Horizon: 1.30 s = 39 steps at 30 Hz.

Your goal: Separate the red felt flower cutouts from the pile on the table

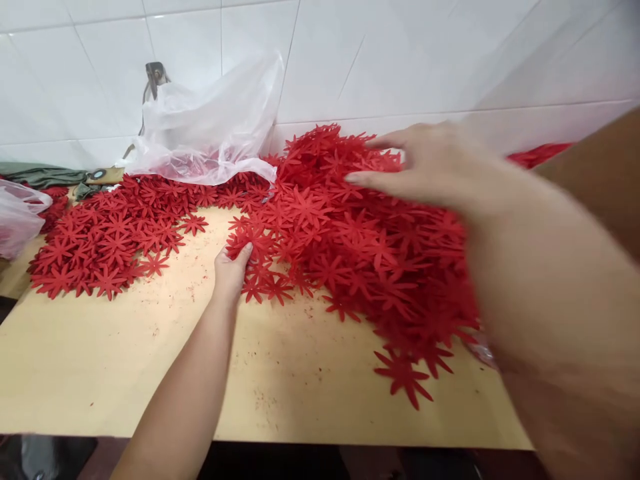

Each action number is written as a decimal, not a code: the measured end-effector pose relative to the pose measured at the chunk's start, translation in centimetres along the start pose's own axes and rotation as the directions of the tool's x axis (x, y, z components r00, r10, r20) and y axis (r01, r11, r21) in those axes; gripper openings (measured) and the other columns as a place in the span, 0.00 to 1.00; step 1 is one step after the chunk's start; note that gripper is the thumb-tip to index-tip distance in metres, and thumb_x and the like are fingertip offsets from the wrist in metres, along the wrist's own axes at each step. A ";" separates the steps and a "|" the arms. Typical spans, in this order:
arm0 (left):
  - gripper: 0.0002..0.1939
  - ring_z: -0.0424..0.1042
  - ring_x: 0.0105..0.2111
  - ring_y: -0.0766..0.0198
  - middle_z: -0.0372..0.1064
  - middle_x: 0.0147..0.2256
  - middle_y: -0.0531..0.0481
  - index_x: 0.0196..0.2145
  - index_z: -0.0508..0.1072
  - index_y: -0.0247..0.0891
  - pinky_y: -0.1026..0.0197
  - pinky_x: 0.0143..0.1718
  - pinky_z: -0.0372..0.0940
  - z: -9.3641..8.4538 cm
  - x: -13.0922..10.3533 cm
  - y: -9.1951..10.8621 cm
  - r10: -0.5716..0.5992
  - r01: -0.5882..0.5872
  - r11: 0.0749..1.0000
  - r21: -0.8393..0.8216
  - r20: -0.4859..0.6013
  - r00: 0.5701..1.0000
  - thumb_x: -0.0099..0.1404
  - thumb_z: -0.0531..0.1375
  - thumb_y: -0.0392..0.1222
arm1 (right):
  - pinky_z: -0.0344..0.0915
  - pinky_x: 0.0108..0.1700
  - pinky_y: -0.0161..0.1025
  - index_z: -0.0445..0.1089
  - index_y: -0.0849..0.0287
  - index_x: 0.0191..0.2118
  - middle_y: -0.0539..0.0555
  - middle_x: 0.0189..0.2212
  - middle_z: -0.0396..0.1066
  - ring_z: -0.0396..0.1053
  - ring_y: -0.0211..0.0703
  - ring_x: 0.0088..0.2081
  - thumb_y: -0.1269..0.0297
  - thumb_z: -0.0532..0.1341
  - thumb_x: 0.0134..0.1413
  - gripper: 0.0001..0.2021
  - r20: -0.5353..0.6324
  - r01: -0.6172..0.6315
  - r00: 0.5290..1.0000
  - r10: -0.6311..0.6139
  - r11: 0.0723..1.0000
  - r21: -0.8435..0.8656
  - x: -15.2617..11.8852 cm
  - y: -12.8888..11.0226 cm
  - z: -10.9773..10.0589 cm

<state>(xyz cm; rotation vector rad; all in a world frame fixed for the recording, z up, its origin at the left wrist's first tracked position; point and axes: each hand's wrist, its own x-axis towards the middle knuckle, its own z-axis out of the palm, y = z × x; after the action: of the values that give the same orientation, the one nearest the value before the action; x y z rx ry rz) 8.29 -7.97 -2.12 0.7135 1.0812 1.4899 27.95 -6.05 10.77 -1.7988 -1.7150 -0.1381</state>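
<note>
In the head view, my left hand (231,268) is pinching a few red flower cutouts (305,208) at the near left edge of the big heap, thumb on top. My right hand (440,163) is blurring over the heap's far side, thumb and fingers parted; I cannot tell whether it is gripping any. The heap is spreading loosely across the tabletop (280,407), so tangled petals could be dragging neighbours along, and a careless sweep could be tipping pieces over the near edge.
</note>
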 end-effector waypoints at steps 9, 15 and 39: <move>0.16 0.63 0.17 0.71 0.67 0.16 0.54 0.22 0.71 0.35 0.66 0.21 0.57 0.0 -0.9 0.2 -0.044 0.042 0.999 0.020 0.135 0.990 0.46 0.68 0.51 | 0.69 0.40 0.40 0.71 0.62 0.34 0.54 0.31 0.75 0.72 0.41 0.33 0.69 0.59 0.49 0.06 0.376 -0.053 0.896 -0.236 0.784 0.619 -6.8 -4.0 9.1; 0.15 0.64 0.18 0.70 0.70 0.19 0.52 0.24 0.73 0.35 0.65 0.21 0.57 0.4 -1.2 0.1 -0.076 0.070 0.997 0.041 0.187 0.979 0.47 0.68 0.50 | 0.69 0.41 0.41 0.68 0.60 0.29 0.53 0.28 0.74 0.72 0.41 0.32 0.68 0.57 0.48 0.03 0.312 -0.227 0.949 -0.042 0.596 0.771 -6.7 -1.7 10.0; 0.17 0.70 0.25 0.69 0.74 0.26 0.54 0.31 0.74 0.37 0.61 0.36 0.65 0.6 -2.2 0.4 -0.061 0.075 0.996 -0.058 0.210 0.976 0.42 0.72 0.43 | 0.50 0.27 0.35 0.58 0.59 0.19 0.46 0.18 0.55 0.51 0.32 0.22 0.53 0.58 0.48 0.16 0.400 -0.016 0.849 -0.346 0.739 0.673 -5.7 -1.2 7.6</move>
<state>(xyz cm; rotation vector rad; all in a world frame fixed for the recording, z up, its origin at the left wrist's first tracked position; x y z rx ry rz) 9.08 -9.93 -1.28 0.7609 0.8850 1.3530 23.44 -7.16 2.44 -1.1768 -1.9387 0.8504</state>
